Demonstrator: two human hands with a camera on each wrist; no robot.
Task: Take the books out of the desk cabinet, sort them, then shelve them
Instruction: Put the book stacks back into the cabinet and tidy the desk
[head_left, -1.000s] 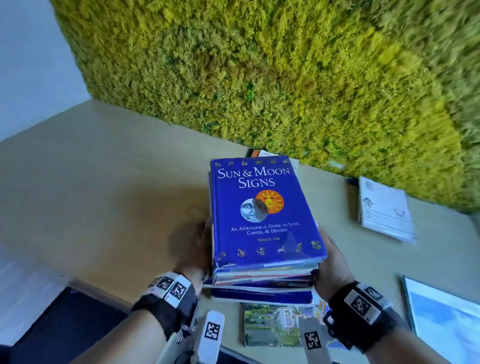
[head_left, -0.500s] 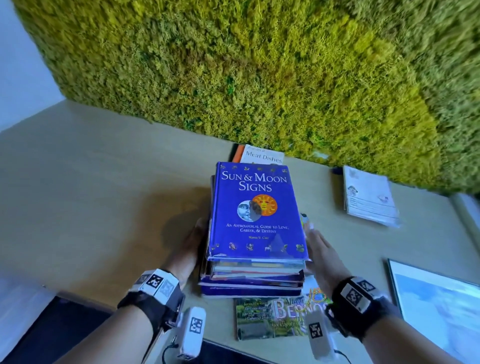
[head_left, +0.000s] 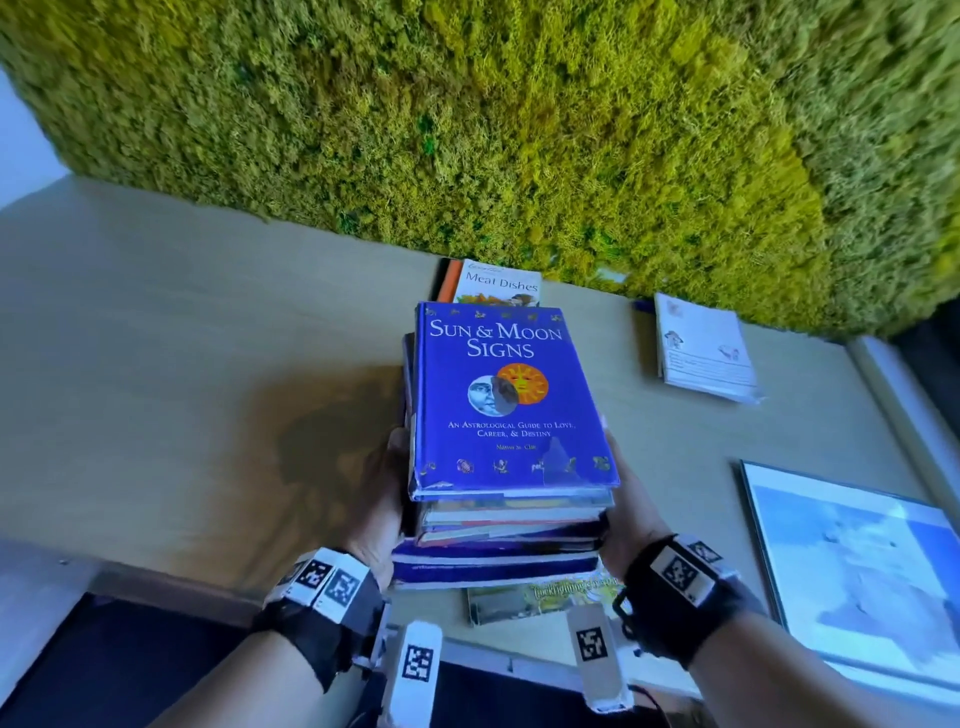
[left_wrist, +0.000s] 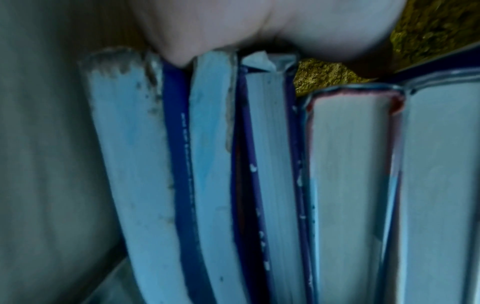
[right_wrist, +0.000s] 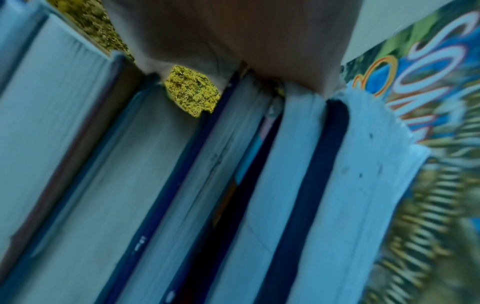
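I hold a stack of blue-covered hardback books (head_left: 506, 519) between my left hand (head_left: 382, 499) and right hand (head_left: 631, 512), over the pale wooden desk (head_left: 171, 395). My fingers are hidden behind the stack, so I cannot tell how they curl. A green paperback with a landscape cover (head_left: 540, 597) lies mostly hidden beneath the stack. Both wrist views are blurred page edges.
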